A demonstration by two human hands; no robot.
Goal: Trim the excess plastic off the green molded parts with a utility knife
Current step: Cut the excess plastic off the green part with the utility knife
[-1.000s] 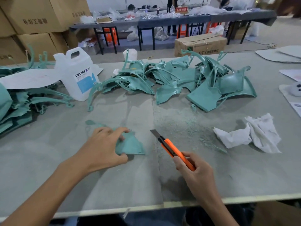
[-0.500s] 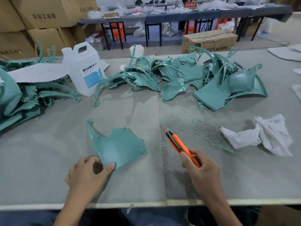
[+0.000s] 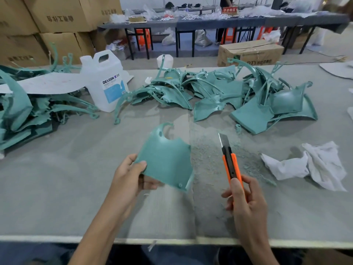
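Pinching green part (image 3: 166, 159) left hand (image 3: 131, 176), utility knife (image 3: 230, 161) beside in right hand (image 3: 245, 199)

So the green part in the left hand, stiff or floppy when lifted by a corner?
Likely stiff: the green part holds its curved shape though the left hand pinches only one corner. Probably light, being a thin shell.

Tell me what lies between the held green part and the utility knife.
Head view: only the table mat, its seam and green shavings separate the green part from the utility knife.
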